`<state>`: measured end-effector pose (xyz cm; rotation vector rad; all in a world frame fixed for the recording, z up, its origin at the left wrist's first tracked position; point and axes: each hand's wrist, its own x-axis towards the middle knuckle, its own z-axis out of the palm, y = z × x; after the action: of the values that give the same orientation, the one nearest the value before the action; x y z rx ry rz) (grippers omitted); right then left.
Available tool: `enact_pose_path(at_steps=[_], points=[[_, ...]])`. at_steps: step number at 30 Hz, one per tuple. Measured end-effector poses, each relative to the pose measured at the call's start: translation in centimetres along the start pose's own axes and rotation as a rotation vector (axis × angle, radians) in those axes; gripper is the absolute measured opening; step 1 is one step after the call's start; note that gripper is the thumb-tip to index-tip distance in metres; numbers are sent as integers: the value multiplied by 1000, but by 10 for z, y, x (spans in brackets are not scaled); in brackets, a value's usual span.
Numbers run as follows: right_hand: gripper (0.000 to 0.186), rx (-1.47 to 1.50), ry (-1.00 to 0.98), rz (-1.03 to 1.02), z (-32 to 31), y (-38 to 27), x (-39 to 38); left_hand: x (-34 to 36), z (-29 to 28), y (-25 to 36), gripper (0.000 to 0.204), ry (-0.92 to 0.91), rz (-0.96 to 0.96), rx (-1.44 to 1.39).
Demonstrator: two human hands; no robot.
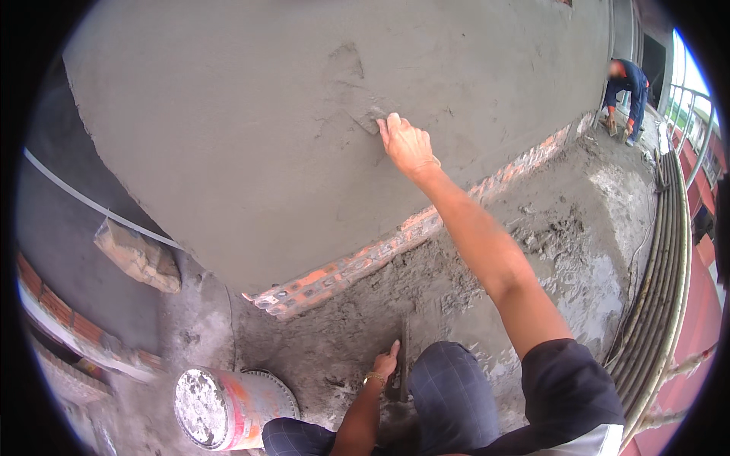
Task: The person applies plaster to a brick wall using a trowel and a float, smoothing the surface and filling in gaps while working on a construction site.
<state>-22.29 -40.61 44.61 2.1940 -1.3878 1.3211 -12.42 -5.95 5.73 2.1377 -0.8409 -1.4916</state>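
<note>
My right hand [408, 144] is raised to the grey plastered wall [251, 152], its fingers closed round the handle of a trowel. The trowel's blade [363, 120] lies against the wet plaster and is hard to tell from it, being the same grey. Rough, darker marks show in the plaster around the blade. Low down, beside my knee, my left hand [385, 365] is closed on a thin, mortar-coated board [404, 357] seen nearly edge-on. Its thumb points up along the board's side.
Bare brickwork [350, 262] runs along the wall's foot, above mortar-strewn ground [532, 220]. A dirty bucket [236, 406] lies tipped at lower left, near a torn sack [138, 257]. Long poles [660, 258] line the right edge. Another person [630, 95] bends down far right.
</note>
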Motion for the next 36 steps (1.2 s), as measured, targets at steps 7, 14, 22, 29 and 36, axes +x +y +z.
enact_pose_path(at_steps=[7, 14, 22, 29, 36], points=[[37, 53, -2, 318, 7, 42, -16, 9, -6, -12, 104, -1, 10, -39], [37, 50, -81, 112, 35, 41, -43, 21, -7, -23, 104, 62, 48, 57], [52, 469, -194, 733, 18, 87, -177, -3, 3, 6, 105, -10, -14, -61], [51, 409, -704, 596, 44, 51, -472, 11, 68, 66, 88, 55, 250, -455], [49, 628, -413, 1071, 11, 5, -463, -14, 40, 110, 60, 154, 332, -160]])
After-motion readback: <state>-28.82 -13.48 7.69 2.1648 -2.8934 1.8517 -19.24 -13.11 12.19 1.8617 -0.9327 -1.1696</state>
